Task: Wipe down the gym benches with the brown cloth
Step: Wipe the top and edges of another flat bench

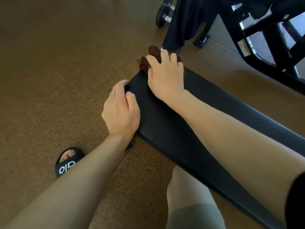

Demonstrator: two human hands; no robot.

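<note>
Here, your right hand [165, 76] sits at the far end of the black bench [173, 123], its fingers [165, 55] curled down over the brown cloth [144, 63] and pressing it against the end edge of the pad. The cloth is bunched and soft-looking, a dark brown lump that spills past the bench end and over the floor [49, 63]. Your left hand [121, 111] grips the near-left corner of the same end, thumb on top of the pad, fingers wrapped down over the side edge; a thin ring [113, 92] shows on one finger.

The bench pad is long and narrow, with rounded edges, a smooth matt top and a finely ribbed texture along its right side. It runs from that end toward the lower right, with your right forearm lying above it.

Left of the bench the speckled brown floor lies open and wide. Just beyond the cloth stands someone's dark trouser leg [178, 30], close to the bench end. To the far right a black metal machine frame [270, 38] crowds that side, and a dumbbell [162, 14] lies on the floor behind the leg. Your foot in a black slide sandal [66, 164] stands on the floor at lower left.
</note>
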